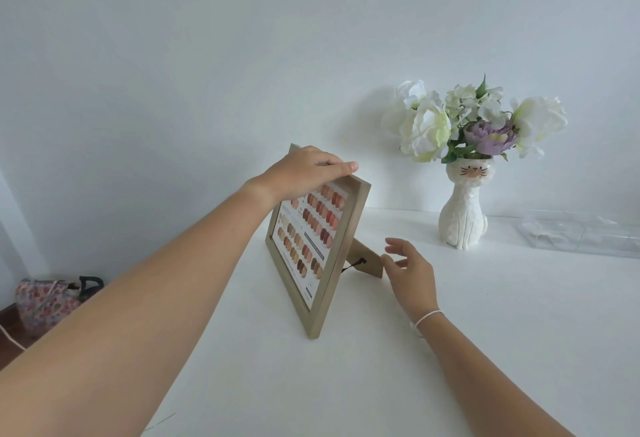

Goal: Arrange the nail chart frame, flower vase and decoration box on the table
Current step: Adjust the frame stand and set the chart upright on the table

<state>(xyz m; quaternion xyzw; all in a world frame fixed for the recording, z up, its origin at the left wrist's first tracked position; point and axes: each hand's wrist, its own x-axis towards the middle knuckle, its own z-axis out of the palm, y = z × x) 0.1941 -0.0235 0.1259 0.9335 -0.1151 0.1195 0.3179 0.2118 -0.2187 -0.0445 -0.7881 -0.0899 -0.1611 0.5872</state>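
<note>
The nail chart frame (331,265), gold-edged with rows of pink and brown nail samples, stands tilted on the white table (485,332), propped on its cardboard back stand (367,262). My left hand (306,170) grips the frame's top edge. My right hand (408,268) hovers with spread fingers just right of the back stand, its fingertips at the stand's edge. A white cat-shaped flower vase (462,215) with white and purple flowers stands upright near the wall to the right. The clear decoration box (581,234) lies at the far right.
A plain white wall (242,56) runs behind the table. On the floor at the lower left sits a floral fabric bag (48,301), beside a pale cord.
</note>
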